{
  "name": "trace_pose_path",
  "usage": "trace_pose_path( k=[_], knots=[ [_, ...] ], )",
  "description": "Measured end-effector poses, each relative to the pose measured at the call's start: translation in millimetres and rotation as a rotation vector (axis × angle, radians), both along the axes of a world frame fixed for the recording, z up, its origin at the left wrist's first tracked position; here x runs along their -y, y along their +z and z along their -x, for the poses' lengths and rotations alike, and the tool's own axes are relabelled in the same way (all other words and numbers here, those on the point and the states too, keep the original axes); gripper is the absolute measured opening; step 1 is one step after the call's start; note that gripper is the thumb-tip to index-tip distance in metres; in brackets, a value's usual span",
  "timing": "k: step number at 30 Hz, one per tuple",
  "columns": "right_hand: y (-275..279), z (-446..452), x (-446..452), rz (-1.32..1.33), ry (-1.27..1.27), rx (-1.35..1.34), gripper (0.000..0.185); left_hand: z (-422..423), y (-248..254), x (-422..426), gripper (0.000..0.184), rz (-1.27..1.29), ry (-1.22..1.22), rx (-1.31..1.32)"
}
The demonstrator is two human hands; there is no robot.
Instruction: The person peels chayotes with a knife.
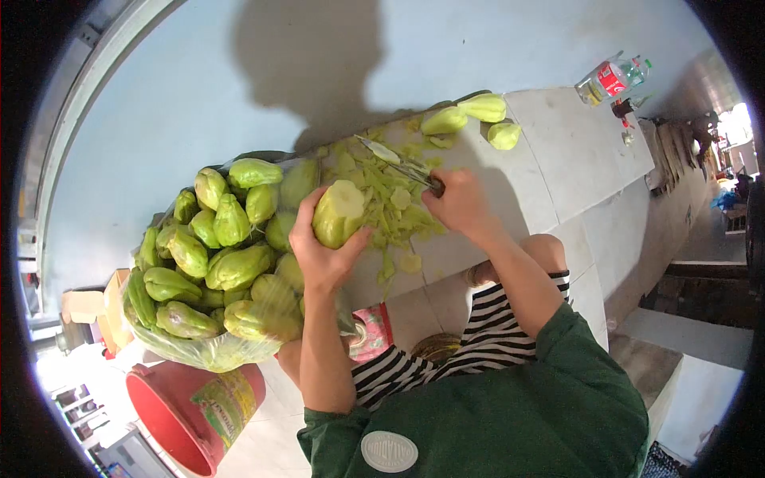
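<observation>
My left hand is wrapped around a green chayote, fingers on one side and thumb on the other, holding it above the counter with its pale, cut end facing away from me; my right hand is closed on the dark handle of a knife, whose blade slants off to the left over the peelings, apart from the chayote; a pale slice shows right by the blade, though I cannot tell whether it sticks to it; the peelings lie in a loose green heap between and beyond my two hands; just left of the held chayote, a clear plastic bag bulges with unpeeled chayotes, piled on one another; at the far edge of the counter, past the heap, three pale chayotes sit close together; farther right lies a clear bottle with a red label, near the wall; down to my left, a red bucket leans over below the bag, its mouth turned partly toward me.
</observation>
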State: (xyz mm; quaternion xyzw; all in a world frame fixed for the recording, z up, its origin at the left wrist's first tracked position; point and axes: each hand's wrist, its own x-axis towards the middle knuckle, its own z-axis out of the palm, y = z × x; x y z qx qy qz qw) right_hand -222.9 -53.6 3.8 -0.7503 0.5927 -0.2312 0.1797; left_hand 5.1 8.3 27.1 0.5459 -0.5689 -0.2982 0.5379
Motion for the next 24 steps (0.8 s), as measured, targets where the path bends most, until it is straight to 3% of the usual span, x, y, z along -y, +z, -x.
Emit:
trace_pose_path(
  k=[2, 6, 8, 13, 15, 16, 18, 24],
  knots=[
    [1.4, -0.5, -4.2, 0.165, 0.121, 0.122, 0.019, -2.0, -0.1, 1.9, 0.06, -0.021, 0.011, -0.014],
    [5.1, -3.5, -9.1, 0.252, 0.248, 0.336, 0.023, -5.8, -7.0, 0.8, 0.058, -0.115, 0.006, -0.119],
    [0.8, -14.2, -2.7, -0.244, -0.03, 0.229, 0.024, -4.0, -5.6, 0.2, 0.057, -0.12, -0.013, -0.229],
    [5.3, -17.9, -18.8, -0.072, 0.142, 0.304, 0.022, -7.6, -8.3, -0.1, 0.051, -0.183, -0.023, -0.422],
    [5.0, -19.3, -22.2, -0.031, 0.222, 0.334, 0.023, -11.1, -11.1, -2.9, 0.048, -0.353, -0.212, -1.006],
    [5.0, -20.3, -22.7, 0.004, 0.224, 0.364, 0.022, -10.2, -10.8, -2.6, 0.048, -0.353, -0.207, -1.004],
    [3.6, -20.3, -22.6, 0.04, 0.23, 0.392, 0.022, -5.4, -10.1, 1.3, 0.051, -0.358, -0.081, -1.328],
    [2.5, -13.2, -21.1, 0.278, 0.245, 0.478, 0.02, -16.2, -11.7, 8.2, 0.054, -0.338, -0.147, -1.426]
  ],
)
